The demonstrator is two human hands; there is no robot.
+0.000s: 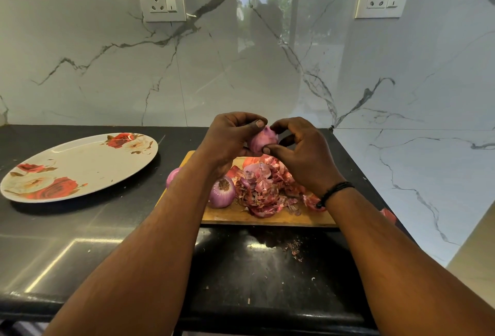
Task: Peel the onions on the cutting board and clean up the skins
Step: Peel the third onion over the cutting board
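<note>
Nearest you, at six o'clock, loose flakes (294,250) still litter the dark surface (107,228), and beyond them the cutting board (267,219) carries a big heap of skins (267,191) with a peeled onion (221,193) at its nine o'clock and another (172,176) half hidden behind your arm. Above the board, your left hand (227,142) has its grip clamped round the onion in hand (262,139) while your right hand (302,150) pinches its skin, so peeling looks nearly done and cleanup hasn't begun. Far off at ten o'clock sits a floral plate (80,166); no readable writing anywhere.
</note>
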